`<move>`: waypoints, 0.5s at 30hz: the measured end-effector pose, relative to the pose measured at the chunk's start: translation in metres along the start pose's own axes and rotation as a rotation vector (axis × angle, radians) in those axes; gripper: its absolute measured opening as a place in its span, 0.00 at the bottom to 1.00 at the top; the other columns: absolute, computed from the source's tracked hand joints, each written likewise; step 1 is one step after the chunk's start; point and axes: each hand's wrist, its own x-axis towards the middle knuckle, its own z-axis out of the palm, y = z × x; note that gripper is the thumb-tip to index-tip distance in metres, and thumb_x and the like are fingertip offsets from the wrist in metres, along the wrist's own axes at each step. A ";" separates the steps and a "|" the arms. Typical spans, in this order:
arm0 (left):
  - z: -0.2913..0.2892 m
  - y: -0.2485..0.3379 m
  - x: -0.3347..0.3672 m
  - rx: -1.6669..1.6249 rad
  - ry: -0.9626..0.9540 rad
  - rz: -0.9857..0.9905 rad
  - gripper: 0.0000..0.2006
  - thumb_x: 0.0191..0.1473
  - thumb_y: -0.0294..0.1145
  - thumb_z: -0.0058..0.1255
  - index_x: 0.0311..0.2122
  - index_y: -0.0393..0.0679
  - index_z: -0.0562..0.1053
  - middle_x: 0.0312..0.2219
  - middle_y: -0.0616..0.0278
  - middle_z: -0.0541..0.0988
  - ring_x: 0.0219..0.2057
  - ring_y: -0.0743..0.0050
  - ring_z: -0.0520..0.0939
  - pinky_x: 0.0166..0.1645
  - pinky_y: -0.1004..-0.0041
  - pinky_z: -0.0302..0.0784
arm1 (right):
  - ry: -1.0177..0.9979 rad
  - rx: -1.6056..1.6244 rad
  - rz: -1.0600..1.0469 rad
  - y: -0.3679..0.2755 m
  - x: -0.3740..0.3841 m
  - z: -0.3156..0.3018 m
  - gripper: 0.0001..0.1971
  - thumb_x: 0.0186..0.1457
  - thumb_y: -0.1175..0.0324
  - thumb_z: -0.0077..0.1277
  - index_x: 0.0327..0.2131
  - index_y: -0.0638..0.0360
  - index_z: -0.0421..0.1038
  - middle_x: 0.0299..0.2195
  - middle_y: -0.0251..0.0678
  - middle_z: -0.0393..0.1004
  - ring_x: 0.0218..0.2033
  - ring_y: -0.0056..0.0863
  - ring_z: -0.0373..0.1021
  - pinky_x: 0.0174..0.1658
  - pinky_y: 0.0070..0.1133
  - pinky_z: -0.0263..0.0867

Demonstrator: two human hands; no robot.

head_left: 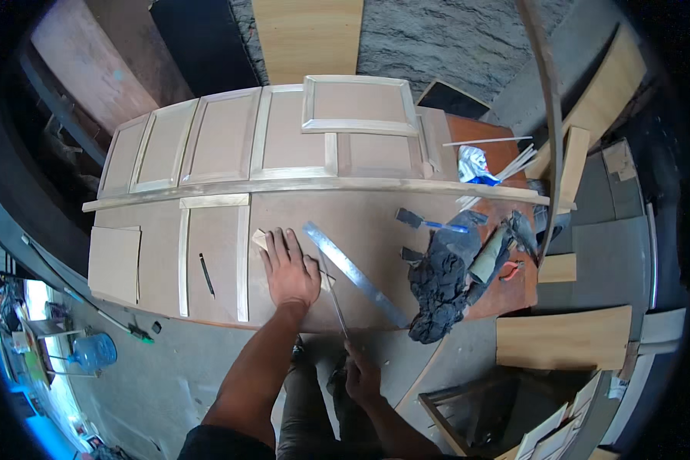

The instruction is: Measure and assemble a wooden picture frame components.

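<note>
Strip of pale wood (260, 239) lies just left of the metal ruler (353, 268), under the left hand (293, 270), which rests palm down with fingers slightly spread. On the near side of the ruler, the right hand (363, 374) curls round the end of what seems a saw (336, 307). Cutting looks to be the step; the next stroke likely calls for firm pressure.
</note>
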 end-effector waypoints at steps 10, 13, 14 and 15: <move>-0.001 0.008 0.006 0.045 0.000 0.019 0.38 0.59 0.45 0.40 0.71 0.35 0.56 0.71 0.41 0.55 0.74 0.39 0.48 0.76 0.44 0.39 | -0.003 -0.047 -0.042 0.006 -0.001 -0.014 0.20 0.70 0.73 0.45 0.62 0.61 0.70 0.53 0.54 0.78 0.47 0.48 0.79 0.44 0.33 0.76; 0.003 -0.004 0.007 0.053 0.042 0.021 0.37 0.59 0.44 0.40 0.71 0.35 0.57 0.71 0.41 0.56 0.74 0.39 0.49 0.76 0.44 0.40 | 0.039 -0.058 -0.078 -0.002 0.011 -0.001 0.19 0.69 0.73 0.45 0.61 0.62 0.71 0.40 0.51 0.81 0.34 0.44 0.79 0.38 0.31 0.74; 0.004 -0.008 0.006 0.062 0.064 0.026 0.37 0.60 0.44 0.40 0.71 0.35 0.57 0.71 0.41 0.56 0.74 0.40 0.49 0.76 0.44 0.40 | 0.051 -0.051 -0.079 -0.006 0.021 0.005 0.19 0.68 0.74 0.45 0.60 0.63 0.71 0.40 0.51 0.81 0.33 0.43 0.79 0.38 0.30 0.74; 0.005 -0.006 0.006 0.061 0.068 0.027 0.36 0.60 0.44 0.39 0.71 0.36 0.58 0.71 0.41 0.56 0.74 0.40 0.49 0.76 0.44 0.40 | 0.047 -0.054 -0.070 -0.005 0.035 0.011 0.19 0.68 0.74 0.45 0.60 0.63 0.71 0.40 0.51 0.81 0.33 0.43 0.79 0.38 0.30 0.74</move>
